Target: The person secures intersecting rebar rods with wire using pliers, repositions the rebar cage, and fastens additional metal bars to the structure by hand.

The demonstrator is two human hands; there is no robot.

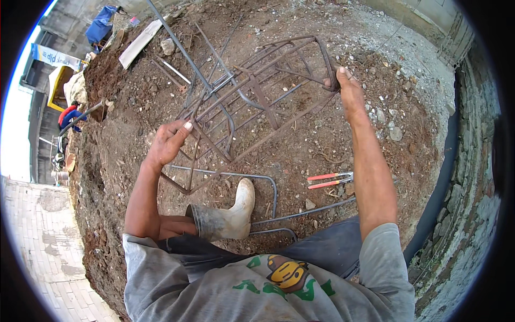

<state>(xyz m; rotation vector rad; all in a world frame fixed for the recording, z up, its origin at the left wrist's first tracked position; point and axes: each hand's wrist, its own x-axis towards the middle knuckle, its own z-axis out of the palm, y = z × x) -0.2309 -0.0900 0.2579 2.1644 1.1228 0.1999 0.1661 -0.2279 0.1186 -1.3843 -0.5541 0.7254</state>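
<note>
A rusty metal frame of bent bars (263, 102) hangs tilted between my two hands, over the soil. My left hand (168, 143) is closed on its near left corner, thumb on top. At the far right end, my right hand (351, 96) grips the frame's upright edge. Grey steel rods (185, 51) lie on the ground beneath and beyond the frame, partly hidden by its bars. Red-handled pliers (324, 184) lie on the soil to the left of my right forearm.
Bent rods (276, 196) lie around my muddy rubber boot (241, 206). A rough stone wall (472, 177) and a dark pipe (448, 155) run along the right. A pale board (142, 43) rests at the far left. Another person (70, 117) crouches beyond the dirt edge.
</note>
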